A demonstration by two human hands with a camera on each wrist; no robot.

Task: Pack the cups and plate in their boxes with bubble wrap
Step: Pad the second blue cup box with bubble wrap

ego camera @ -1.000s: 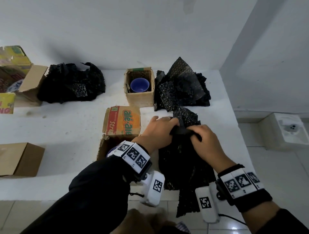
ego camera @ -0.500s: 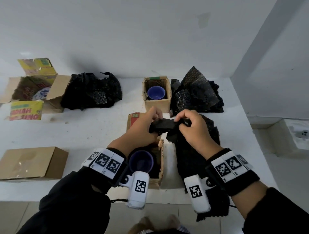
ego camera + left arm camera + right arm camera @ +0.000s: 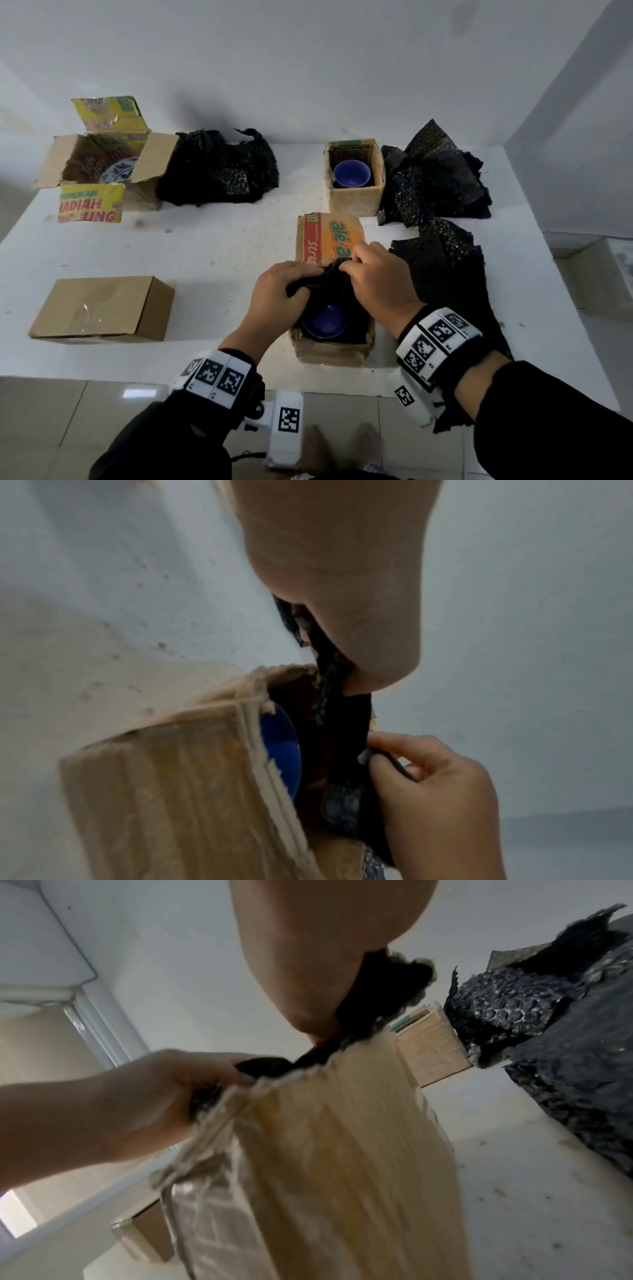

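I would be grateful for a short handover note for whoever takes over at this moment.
Left hand and right hand both grip a black bubble wrap piece over the near box, which holds a blue cup.
Far box holds the second cup, unwrapped; the plate sits in the open left box.
Done: items boxed.
Left: tuck this wrap, pad the others, close the boxes.
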